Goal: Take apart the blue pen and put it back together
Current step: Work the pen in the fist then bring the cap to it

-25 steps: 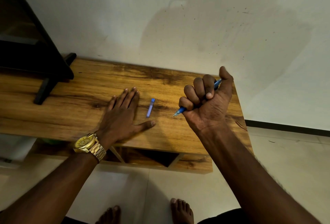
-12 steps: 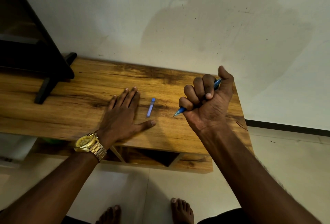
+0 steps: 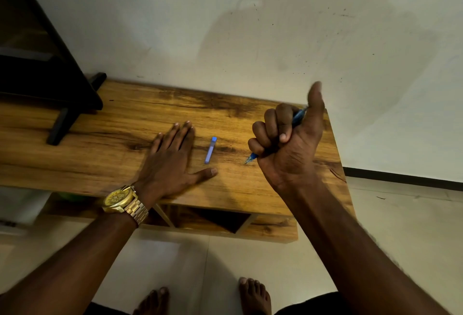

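Observation:
My right hand grips the blue pen in a fist above the wooden table. The pen's tip points down and left near the tabletop, and its back end shows beside my raised thumb. The blue pen cap lies loose on the table between my two hands. My left hand rests flat on the wood with fingers straight and the thumb spread toward the cap, not touching it. A gold watch sits on that wrist.
A black stand occupies the table's left end. The white wall runs right behind the table. The table's right edge lies just beyond my right hand. Open shelf compartments show below the tabletop, and my bare feet stand on the tiled floor.
My right thumb has lifted straighter, away from the pen's back end. The left hand and the cap have not moved.

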Demonstrator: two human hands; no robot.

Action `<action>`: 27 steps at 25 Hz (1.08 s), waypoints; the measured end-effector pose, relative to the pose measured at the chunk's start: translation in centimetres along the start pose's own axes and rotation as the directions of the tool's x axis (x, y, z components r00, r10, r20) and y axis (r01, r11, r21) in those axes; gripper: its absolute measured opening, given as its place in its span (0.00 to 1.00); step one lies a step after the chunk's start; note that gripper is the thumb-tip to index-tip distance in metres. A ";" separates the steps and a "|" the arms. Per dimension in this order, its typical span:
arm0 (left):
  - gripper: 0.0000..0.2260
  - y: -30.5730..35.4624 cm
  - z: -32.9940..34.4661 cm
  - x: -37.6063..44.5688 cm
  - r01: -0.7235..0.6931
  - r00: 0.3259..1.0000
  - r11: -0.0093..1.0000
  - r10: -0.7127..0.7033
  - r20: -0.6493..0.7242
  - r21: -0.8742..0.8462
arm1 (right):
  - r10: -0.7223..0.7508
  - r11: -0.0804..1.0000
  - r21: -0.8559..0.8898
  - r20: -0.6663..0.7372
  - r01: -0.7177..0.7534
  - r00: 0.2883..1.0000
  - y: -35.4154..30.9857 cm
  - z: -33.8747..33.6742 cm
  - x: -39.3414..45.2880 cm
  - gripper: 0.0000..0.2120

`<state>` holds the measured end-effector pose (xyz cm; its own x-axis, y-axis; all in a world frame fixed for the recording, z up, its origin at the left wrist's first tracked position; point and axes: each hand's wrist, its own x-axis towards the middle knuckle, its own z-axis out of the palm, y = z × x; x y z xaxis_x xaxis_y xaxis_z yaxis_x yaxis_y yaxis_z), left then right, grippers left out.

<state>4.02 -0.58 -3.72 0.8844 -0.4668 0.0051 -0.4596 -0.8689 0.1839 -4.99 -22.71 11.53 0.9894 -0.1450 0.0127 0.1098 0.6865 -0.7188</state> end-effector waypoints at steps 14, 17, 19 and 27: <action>0.61 -0.1 0.0 0.0 -0.011 1.000 1.000 0.011 0.005 -0.002 | -0.006 1.000 -0.025 0.025 0.007 1.000 -0.1 0.0 -0.1 0.35; 0.61 -0.1 0.0 0.0 -0.009 1.000 1.000 0.009 0.012 0.004 | -0.002 1.000 -0.030 0.013 0.002 1.000 -0.2 0.0 0.0 0.34; 0.60 0.0 0.0 0.0 -0.009 1.000 1.000 0.009 0.012 0.001 | 0.003 0.999 -0.033 0.016 -0.002 1.000 -0.2 0.0 0.0 0.33; 0.60 0.0 0.3 0.1 0.003 1.000 1.000 -0.003 -0.002 0.001 | -0.003 0.999 -0.035 -0.008 0.003 1.000 -0.2 -0.1 0.0 0.34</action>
<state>4.08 -0.64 -3.99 0.8859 -0.4638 0.0065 -0.4570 -0.8704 0.1830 -5.00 -22.94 11.65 0.9883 -0.1526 0.0092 0.1089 0.6605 -0.7429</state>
